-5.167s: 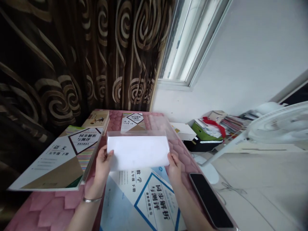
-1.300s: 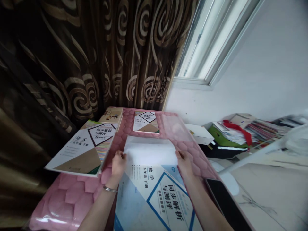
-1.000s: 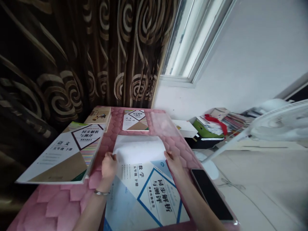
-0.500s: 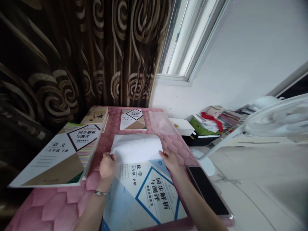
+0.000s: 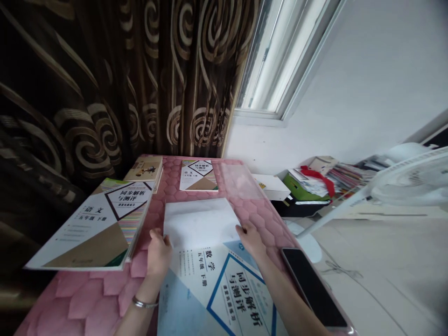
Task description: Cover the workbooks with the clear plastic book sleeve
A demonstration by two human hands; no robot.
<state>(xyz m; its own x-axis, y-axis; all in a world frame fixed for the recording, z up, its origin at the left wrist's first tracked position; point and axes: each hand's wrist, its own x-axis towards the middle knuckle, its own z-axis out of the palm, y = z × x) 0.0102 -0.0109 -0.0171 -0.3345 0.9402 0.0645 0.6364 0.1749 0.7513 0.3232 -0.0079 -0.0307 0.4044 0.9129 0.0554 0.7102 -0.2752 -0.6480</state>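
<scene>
A workbook with a blue-and-white cover lies on the pink table in front of me, its lower edge out of frame. A white paper sheet extends from its far edge; I cannot tell whether it is joined to the workbook or loose. My left hand, with a silver bangle on the wrist, is closed at the left edge of the sheet. At the opposite edge, my right hand pinches the sheet between thumb and fingers. The spots where the fingertips grip are partly hidden.
Stacked books lie on the left, with a tan book behind them. Another workbook sits at the far end of the pink table. A dark-screened phone rests at the right edge. A white fan stands beyond.
The white sheet's far edge, curled before, now looks flatter and straighter. Both hands still hold its sides. The whole view has shifted slightly, with things appearing further right.
</scene>
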